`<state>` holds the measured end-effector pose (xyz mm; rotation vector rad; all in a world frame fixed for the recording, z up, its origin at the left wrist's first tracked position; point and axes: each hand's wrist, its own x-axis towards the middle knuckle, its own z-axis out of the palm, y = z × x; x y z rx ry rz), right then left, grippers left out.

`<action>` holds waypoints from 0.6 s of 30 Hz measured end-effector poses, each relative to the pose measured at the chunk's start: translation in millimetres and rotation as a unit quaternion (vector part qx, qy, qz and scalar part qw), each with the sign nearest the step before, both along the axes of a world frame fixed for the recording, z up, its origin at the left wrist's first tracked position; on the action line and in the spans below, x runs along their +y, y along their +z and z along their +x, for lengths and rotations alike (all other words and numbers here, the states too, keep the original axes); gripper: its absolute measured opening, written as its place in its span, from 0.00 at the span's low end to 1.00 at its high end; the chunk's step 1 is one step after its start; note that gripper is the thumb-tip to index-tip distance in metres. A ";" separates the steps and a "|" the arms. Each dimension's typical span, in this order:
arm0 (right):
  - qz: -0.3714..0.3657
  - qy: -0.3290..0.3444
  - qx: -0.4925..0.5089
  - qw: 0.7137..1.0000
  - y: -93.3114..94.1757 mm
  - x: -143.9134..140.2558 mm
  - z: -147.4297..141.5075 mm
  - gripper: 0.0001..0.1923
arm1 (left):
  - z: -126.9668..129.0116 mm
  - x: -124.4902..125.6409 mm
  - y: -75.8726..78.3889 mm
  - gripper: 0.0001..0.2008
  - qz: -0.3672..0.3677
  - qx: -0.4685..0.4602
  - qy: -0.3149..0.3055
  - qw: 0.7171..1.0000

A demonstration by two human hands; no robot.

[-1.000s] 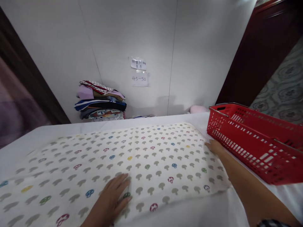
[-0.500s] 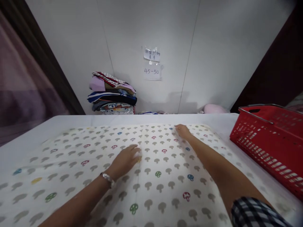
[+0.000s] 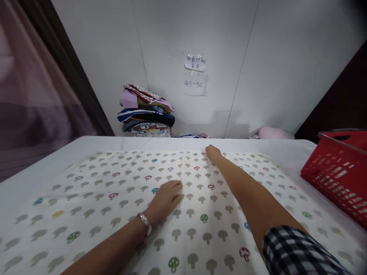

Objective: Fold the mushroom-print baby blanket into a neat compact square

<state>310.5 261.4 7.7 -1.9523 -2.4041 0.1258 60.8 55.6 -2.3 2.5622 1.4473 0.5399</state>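
A cream cloth (image 3: 192,223) printed with grey and coloured mushrooms lies spread over the white table (image 3: 137,143), with faint creases. My left hand (image 3: 166,200), wearing a silver bracelet at the wrist, rests palm down near the cloth's middle with its fingers stretched out. Farther off, my right hand (image 3: 213,153) is at the cloth's far edge. Its fingers are curled together there and appear to pinch that edge; the fingertips are partly hidden. A black-and-white checked sleeve covers the upper part of my right arm.
A red plastic basket (image 3: 338,172) with a metal handle stands at the table's right side. Folded fabrics (image 3: 146,114) are piled beyond the far edge, by the wall. A pink item (image 3: 273,133) lies at the back right. A curtain (image 3: 37,99) hangs at left.
The view has turned slightly left, so the basket sits farther right. My right hand has shifted left along the cloth's far edge. My left hand still rests near the middle.
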 end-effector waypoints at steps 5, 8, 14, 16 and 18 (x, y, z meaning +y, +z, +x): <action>0.006 0.005 0.000 1.000 -2.0 -1.6 -9.1 0.14 | -0.3 7.4 -6.0 0.16 -0.006 0.006 0.006 1.000; 0.003 0.016 0.002 1.000 -2.9 -0.5 -15.4 0.14 | 2.3 12.4 -5.0 0.15 -0.011 0.004 0.016 1.000; 0.030 -0.013 0.003 0.999 -3.8 5.4 -27.3 0.15 | 5.8 20.2 -7.9 0.16 0.012 0.000 0.011 1.000; 0.038 -0.029 0.006 0.999 -4.8 8.1 -30.4 0.16 | 5.3 23.5 -10.4 0.18 0.016 0.010 0.018 1.000; 0.035 -0.034 0.009 0.999 -6.7 10.4 -32.3 0.16 | 3.8 27.4 -13.0 0.20 0.008 0.023 0.030 0.999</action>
